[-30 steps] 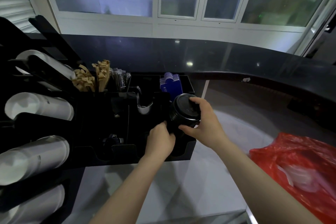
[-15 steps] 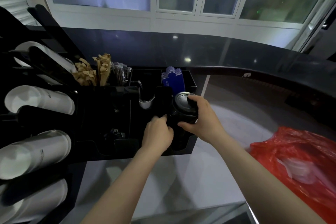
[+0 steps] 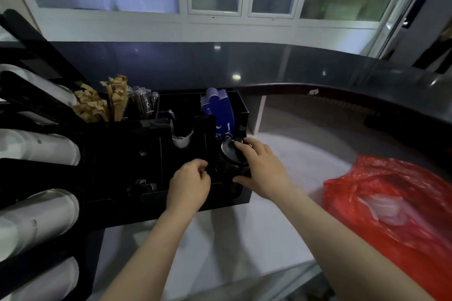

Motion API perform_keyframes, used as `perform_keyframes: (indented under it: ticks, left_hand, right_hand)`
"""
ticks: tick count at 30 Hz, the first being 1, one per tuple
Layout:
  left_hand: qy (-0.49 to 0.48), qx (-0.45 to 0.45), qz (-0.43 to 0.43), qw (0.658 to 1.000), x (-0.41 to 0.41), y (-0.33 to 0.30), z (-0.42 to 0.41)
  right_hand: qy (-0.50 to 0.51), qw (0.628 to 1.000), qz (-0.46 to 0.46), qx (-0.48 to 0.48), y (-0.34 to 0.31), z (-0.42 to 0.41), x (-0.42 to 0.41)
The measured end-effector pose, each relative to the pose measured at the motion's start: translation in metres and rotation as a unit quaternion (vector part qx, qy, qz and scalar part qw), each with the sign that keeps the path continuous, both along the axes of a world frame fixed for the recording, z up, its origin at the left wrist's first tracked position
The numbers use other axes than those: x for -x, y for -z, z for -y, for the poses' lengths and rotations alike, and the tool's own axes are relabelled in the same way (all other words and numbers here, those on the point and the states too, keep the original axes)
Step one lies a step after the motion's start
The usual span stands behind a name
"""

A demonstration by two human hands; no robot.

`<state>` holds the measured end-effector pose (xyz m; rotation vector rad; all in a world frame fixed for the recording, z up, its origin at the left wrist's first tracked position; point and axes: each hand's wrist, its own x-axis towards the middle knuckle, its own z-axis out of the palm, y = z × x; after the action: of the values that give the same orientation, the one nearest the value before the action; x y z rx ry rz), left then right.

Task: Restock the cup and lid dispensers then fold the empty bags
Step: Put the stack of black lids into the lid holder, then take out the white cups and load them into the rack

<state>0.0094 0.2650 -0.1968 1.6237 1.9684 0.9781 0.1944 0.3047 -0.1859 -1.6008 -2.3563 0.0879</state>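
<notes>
A stack of black lids point(image 3: 228, 157) sits in the right front slot of the black organizer point(image 3: 151, 205). My right hand point(image 3: 263, 168) grips the stack, fingers over its top and thumb low on its side. My left hand point(image 3: 189, 184) is just left of the stack, fingers curled at the slot's divider; what it pinches is too dark to make out. White cup stacks point(image 3: 36, 149) lie in the black dispenser rack point(image 3: 31, 176) at the left. A red plastic bag point(image 3: 391, 208) with something white inside lies on the counter at the right.
The organizer also holds brown paper packets point(image 3: 102, 100), wrapped straws point(image 3: 144, 102), blue sleeves point(image 3: 219, 110) and a white cup with a utensil point(image 3: 182, 139). A raised dark counter ledge point(image 3: 318, 73) curves behind. The pale worktop point(image 3: 244, 234) lies under my arms.
The lid stack has gone down into the slot, with my right hand following it. My left hand stayed beside the slot. The view tilted slightly downward.
</notes>
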Motion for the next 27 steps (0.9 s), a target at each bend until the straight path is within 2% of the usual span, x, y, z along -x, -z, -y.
perform_keyframes:
  ticks: [3,7,9,12,15,19,27]
  left_hand:
    - [0.012,-0.031,0.009,0.999,-0.001,-0.005,-0.002]
    - [0.072,-0.096,-0.012,0.993,-0.005,-0.013,-0.001]
    - [0.109,-0.107,-0.028,0.988,-0.007,-0.016,-0.001]
    - [0.152,-0.112,-0.045,0.981,-0.011,-0.019,-0.002]
    - [0.171,-0.125,-0.052,0.976,-0.019,-0.019,-0.004]
    - [0.19,-0.153,-0.036,0.969,-0.046,-0.025,-0.006]
    - [0.273,-0.163,-0.029,0.948,-0.133,-0.024,-0.005]
  right_hand:
    - [0.024,0.999,0.042,-0.025,0.0,0.001,0.013]
    - [0.006,0.998,0.051,0.025,-0.009,-0.004,0.014]
    - [-0.007,0.998,0.018,0.064,-0.014,-0.002,0.007]
    - [-0.015,0.995,-0.066,0.069,-0.02,0.007,-0.003]
    - [-0.007,0.991,-0.125,0.052,-0.022,0.018,-0.014]
    - [0.053,0.982,-0.18,0.0,-0.018,0.041,-0.055]
    - [0.156,0.961,-0.205,-0.1,-0.005,0.098,-0.187]
